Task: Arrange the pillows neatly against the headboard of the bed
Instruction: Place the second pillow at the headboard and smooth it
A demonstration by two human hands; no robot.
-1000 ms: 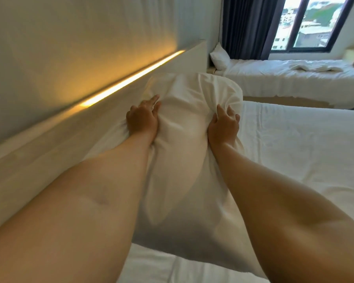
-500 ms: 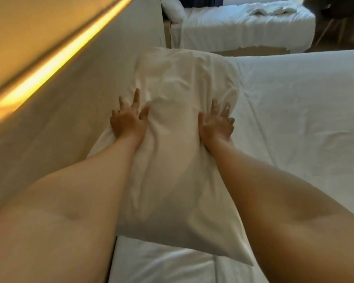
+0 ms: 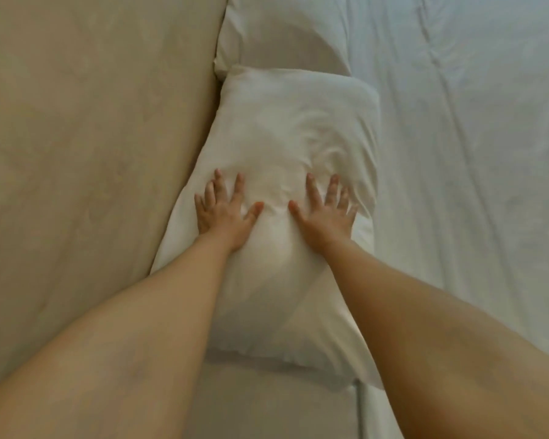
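A white pillow (image 3: 286, 134) lies lengthwise on the bed, its left edge against the beige headboard (image 3: 92, 137). My left hand (image 3: 225, 210) rests flat on its middle with fingers spread. My right hand (image 3: 325, 210) lies flat beside it, fingers also apart, pressing the fabric into small wrinkles between the two. A second white pillow (image 3: 282, 33) sits beyond the first one, touching its far end and also against the headboard. Neither hand grips anything.
The white bed sheet (image 3: 457, 153) stretches to the right of the pillows, with some creases. A white fold of bedding (image 3: 267, 400) lies below the near end of the pillow, between my forearms.
The view has tilted down, so the window, the other bed and the light strip are out of sight. My hands went from gripping the pillow's sides to lying flat on top.
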